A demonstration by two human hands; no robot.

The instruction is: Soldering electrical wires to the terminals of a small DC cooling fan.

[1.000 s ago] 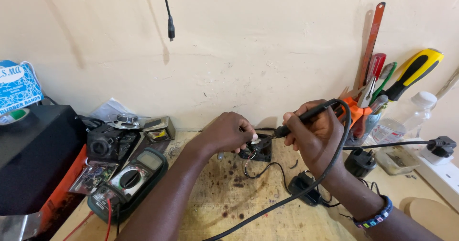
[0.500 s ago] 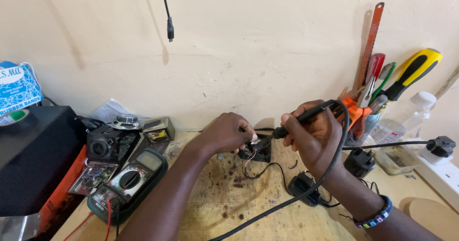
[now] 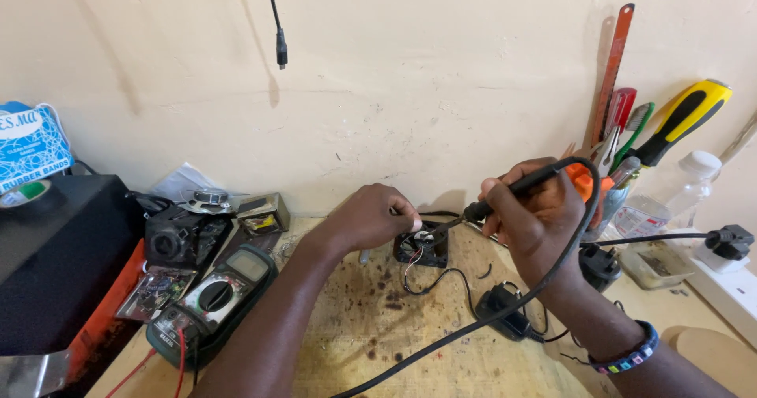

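My right hand (image 3: 535, 216) grips a black soldering iron (image 3: 512, 191), its tip pointing left and down at a small black square fan (image 3: 422, 250) that lies on the wooden bench near the wall. My left hand (image 3: 369, 219) is closed over the fan's left top edge, pinching something small and pale against it; thin red and black wires (image 3: 426, 278) trail from the fan toward me. The iron's thick black cord (image 3: 481, 323) loops over my right wrist and runs down across the bench.
A green multimeter (image 3: 213, 299) with red leads lies at the left beside a circuit board (image 3: 156, 291) and a black box (image 3: 55, 264). A black plug adapter (image 3: 509, 310) sits by my right forearm. Screwdrivers and a saw blade (image 3: 615, 67) lean at the right wall, near a white power strip (image 3: 729, 276).
The soldering iron's tip has shifted slightly left and down toward the fan. My left hand has stayed on the fan.
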